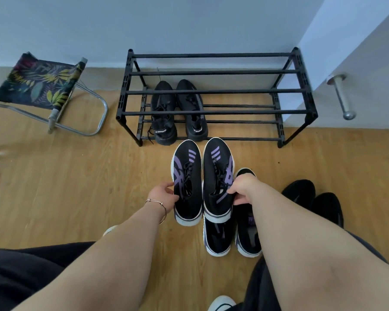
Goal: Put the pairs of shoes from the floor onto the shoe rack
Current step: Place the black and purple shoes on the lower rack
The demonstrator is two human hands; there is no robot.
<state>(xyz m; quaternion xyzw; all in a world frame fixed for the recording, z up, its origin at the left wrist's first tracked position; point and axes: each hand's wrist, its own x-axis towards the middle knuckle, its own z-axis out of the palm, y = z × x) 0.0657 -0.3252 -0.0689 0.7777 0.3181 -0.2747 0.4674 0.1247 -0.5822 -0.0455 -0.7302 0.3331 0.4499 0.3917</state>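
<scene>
The person is holding up one pair of shoes, one shoe in each hand, just in front of the rack (pixel 213 112). The left hand (pixel 164 195) has its grip closed on the side of the left shoe (pixel 186 182). The right hand (pixel 241 189) is closed on the collar of the right shoe (pixel 218 173). Both shoes are black with purple marks and white soles, toes pointing at the rack.

I think this is the carrying step. Next, the shoes need to go forward and down onto a free spot on the bars, beside the black pair (pixel 177 111) already on the low shelf.

More shoes wait on the floor (pixel 76 187): a matching pair (pixel 218 239) under the right arm, and a black pair (pixel 312 198) further right.

The heel tabs on the racked pair read "DESIGNED". The held shoes show three purple stripes, but I can read no words.
</scene>
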